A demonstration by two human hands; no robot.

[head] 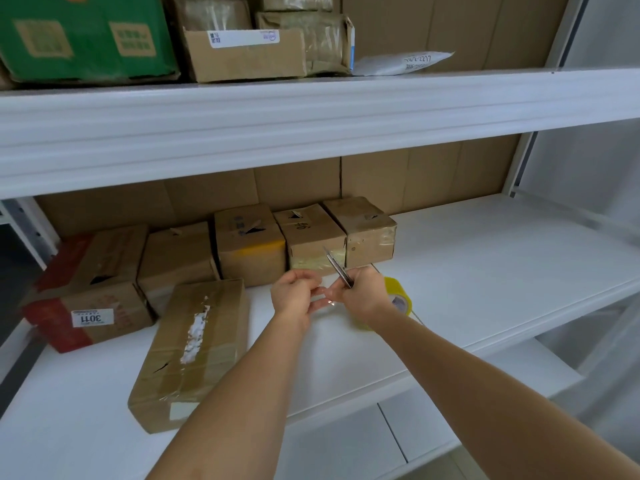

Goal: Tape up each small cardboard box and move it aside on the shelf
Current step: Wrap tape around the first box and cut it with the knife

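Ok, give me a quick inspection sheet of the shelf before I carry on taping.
Surface: white shelf, bare on the right side.
Job's things: row of small boxes along the back; long box lying in front; yellow tape roll behind the right hand.
Clutter: red-printed box at far left.
Hands: left hand pinching tape; right hand holding scissors.
Cables: nothing seen.
Surroundings: upper shelf with green carton, parcels.

Tape roll [398, 299] half hidden behind right hand [363, 292], green carton [83, 36] at eleven o'clock cropped by frame, label print illegible
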